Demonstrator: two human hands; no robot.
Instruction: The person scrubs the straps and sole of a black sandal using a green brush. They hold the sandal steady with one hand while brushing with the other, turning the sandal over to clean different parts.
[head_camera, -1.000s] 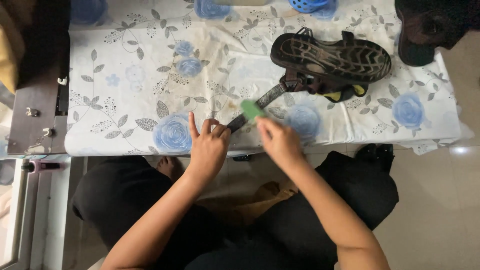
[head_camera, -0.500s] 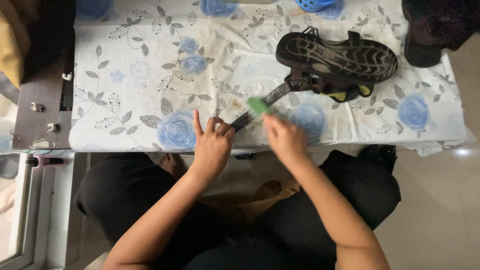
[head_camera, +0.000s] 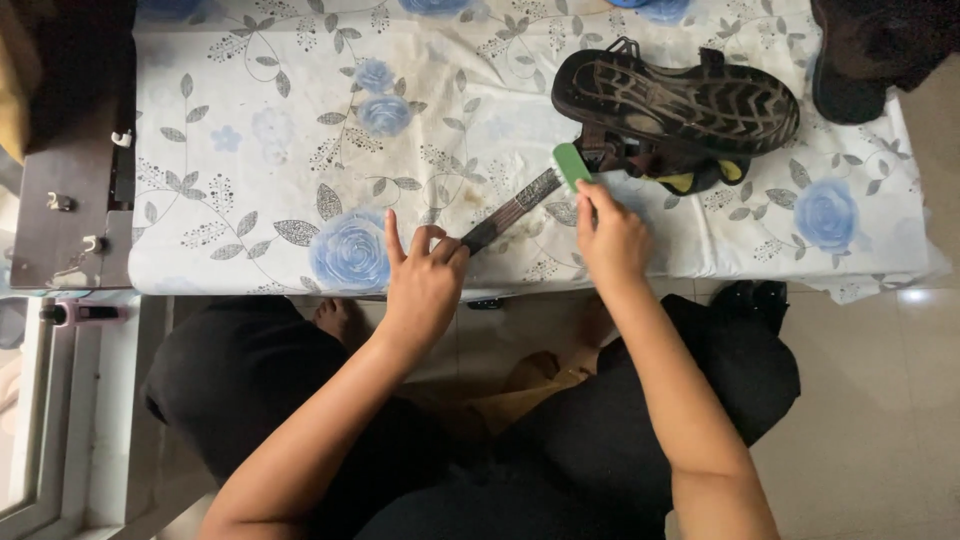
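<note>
A dark sandal strap (head_camera: 510, 212) is being held stretched across the floral tablecloth (head_camera: 250, 150), running from the upturned black sandal (head_camera: 680, 100) down toward the table's near edge. Its free end is being pinched by the left hand (head_camera: 425, 285), with the index finger lifted straight. Near the sandal, a small green block (head_camera: 571, 164), possibly a sponge or eraser, is being pressed against the strap by the closed fingertips of the right hand (head_camera: 612, 238). Beside the sandal's far end, a dark shoe (head_camera: 865, 50) is lying partly out of view.
</note>
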